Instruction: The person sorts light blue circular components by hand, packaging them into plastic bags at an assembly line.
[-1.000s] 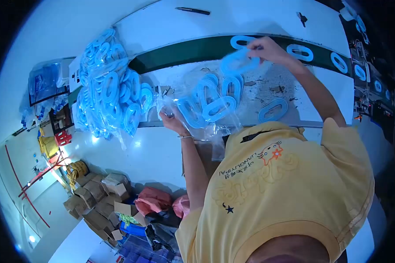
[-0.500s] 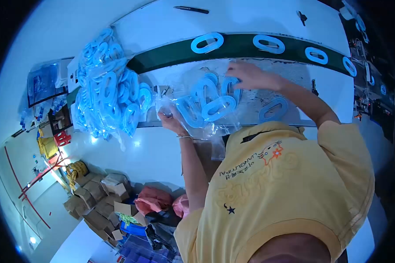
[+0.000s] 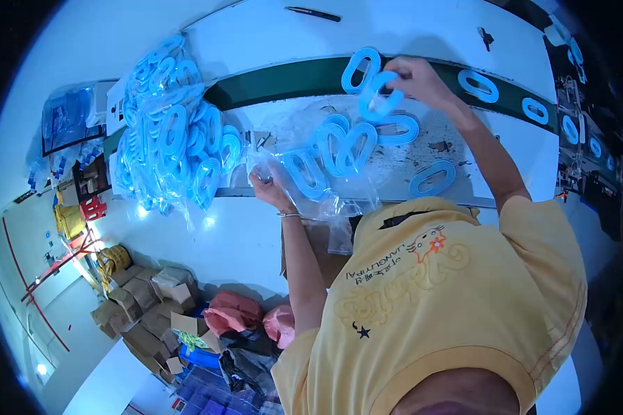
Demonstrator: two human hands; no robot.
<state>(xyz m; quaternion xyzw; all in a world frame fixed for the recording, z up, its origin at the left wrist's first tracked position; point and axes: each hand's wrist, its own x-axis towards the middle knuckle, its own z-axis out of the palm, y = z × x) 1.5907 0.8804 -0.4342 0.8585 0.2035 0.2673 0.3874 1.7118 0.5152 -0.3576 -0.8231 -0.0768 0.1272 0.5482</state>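
My left hand [image 3: 270, 188] is closed on the edge of a clear plastic bag [image 3: 339, 205], at the left of the work surface. My right hand [image 3: 415, 79] pinches a light-blue oval coil [image 3: 381, 97] of flat cable or strip, slightly blurred, over the near edge of the green belt. Just beyond it, another oval coil [image 3: 361, 70] lies on the belt. Several similar coils overlap between my hands, among them a tilted coil [image 3: 356, 150] and a sideways coil [image 3: 399, 130]. Clear plastic covers part of this group. One separate coil [image 3: 432, 178] rests near my body.
A tall heap of bagged blue coils [image 3: 173, 138] stands left of my left hand. More coils [image 3: 477, 86] lie along the green belt [image 3: 277, 84] to the right. A black pen-like tool [image 3: 313, 13] lies on the far white surface. Cardboard boxes [image 3: 142, 294] are stacked on the floor.
My right hand has moved from the coils on the work surface to the belt and now holds a coil. Coils near it have shifted. My left hand stays on the bag.
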